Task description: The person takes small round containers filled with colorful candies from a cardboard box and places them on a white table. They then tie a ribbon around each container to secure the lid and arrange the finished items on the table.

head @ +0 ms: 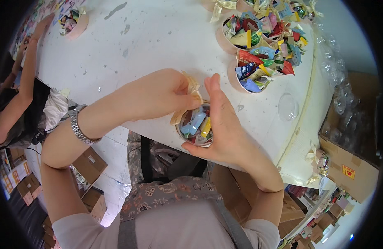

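Note:
A round tub of wrapped candies [195,124] stands at the near edge of the white table, under a clear domed lid. My left hand [182,96] pinches a cream ribbon bow [194,87] at the tub's far side; a ribbon end shows below the fingers. Around the tub's right side curves my right hand [221,121], thumb at the near rim and fingers raised along the far right side. The hand covers part of the tub, and whether its palm presses on the wall is hidden.
Open candy tubs [250,77] cluster at the far right, some with ribbon bows. A loose clear lid [288,107] lies right of my right hand. Beyond the table's right edge, a cardboard box [347,168] holds clear lids. Another person's arm [31,71] reaches toward candies at far left.

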Demonstrator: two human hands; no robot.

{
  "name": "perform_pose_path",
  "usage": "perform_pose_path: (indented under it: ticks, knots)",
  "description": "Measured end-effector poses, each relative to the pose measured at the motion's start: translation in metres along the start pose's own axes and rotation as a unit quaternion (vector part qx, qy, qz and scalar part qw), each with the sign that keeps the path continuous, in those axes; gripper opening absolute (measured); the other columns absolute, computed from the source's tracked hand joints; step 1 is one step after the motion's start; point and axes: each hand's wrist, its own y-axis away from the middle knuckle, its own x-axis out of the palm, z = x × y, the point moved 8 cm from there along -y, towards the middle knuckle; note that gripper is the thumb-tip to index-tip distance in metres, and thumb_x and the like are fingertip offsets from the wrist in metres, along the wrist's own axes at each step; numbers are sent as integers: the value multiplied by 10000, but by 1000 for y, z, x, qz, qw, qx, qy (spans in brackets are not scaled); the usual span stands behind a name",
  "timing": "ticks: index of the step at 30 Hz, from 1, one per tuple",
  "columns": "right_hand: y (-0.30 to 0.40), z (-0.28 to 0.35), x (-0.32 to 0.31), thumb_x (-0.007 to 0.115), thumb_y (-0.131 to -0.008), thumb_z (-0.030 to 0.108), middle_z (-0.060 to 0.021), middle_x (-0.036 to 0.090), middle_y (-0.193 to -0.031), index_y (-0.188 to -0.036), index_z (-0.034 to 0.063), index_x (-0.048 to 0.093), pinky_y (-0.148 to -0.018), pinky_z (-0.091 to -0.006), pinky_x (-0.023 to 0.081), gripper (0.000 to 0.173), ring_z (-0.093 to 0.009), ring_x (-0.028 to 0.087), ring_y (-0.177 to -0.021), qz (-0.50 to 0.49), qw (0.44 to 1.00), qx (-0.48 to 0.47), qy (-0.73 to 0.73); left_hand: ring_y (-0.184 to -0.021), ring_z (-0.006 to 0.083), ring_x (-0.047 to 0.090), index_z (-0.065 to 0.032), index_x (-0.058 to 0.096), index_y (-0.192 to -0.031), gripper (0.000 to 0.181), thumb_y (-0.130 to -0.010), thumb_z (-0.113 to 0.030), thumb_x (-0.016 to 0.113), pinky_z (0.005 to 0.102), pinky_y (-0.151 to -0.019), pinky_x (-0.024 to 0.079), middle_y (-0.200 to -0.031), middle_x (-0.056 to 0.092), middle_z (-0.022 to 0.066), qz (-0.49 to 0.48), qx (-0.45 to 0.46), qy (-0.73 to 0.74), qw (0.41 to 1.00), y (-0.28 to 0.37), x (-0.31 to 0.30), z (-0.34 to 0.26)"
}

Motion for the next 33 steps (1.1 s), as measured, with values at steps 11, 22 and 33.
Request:
perform_pose_path:
  ticks: [11,22,33]
  knots:
    - [-10,8,3,845,-503,123,-300,355,-1480,-1494,-24,256,-965,-467,497,1162,-385,546,-1206,45,998,-50,-6,-931,96,525,-30,673,-1036,263,-927,-246,570,280,-852,394,-1014,634,19,6,12,528,849,6,39,37]
    - [-9,4,10,882,-592,142,-257,364,-1473,-1495,-28,226,-953,-429,481,1129,-396,525,-1179,11,999,30,-12,-1069,111,555,16,508,-1282,559,-801,-58,784,294,-914,481,-1173,591,49,-52,71,216,972,30,23,11]
    - [-5,-26,9,934,-538,232,-183,498,-1339,-1365,6,421,-1019,-399,439,999,-336,512,-1199,72,990,16,-116,-1096,125,532,-21,512,-1192,575,-726,-84,842,307,-942,462,-1220,563,60,-29,4,146,989,33,20,16]
